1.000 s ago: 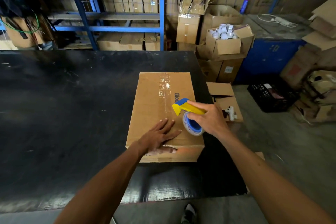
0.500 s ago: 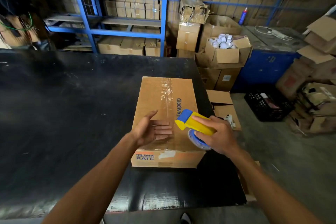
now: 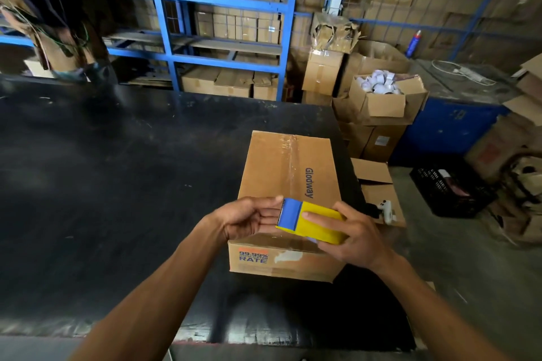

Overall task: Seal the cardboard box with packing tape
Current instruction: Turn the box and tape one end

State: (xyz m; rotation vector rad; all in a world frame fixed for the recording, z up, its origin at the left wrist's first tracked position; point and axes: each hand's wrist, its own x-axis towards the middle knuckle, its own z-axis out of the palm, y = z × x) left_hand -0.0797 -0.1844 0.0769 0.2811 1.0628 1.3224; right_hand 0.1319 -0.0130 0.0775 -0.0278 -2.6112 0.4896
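A closed brown cardboard box (image 3: 269,173) marked "Glodway" lies on the black table (image 3: 117,184), near its right edge. A strip of clear tape runs along the top seam. My right hand (image 3: 355,237) holds a yellow and blue tape dispenser (image 3: 308,221) just above the box's near end. My left hand (image 3: 249,217) is raised beside the dispenser's blue front end, palm turned toward it, fingers touching or nearly touching it. The tape roll is hidden under the dispenser.
Right of the table stand stacked cartons, one open box of white tape rolls (image 3: 378,88), a flap-open box (image 3: 378,190) with a white device, and a black crate (image 3: 451,187) on the floor. Blue shelving (image 3: 223,6) with cartons stands behind.
My left hand lifted off the box top and came up to the dispenser's blue end. My right hand raised and turned the dispenser level above the box's near end.
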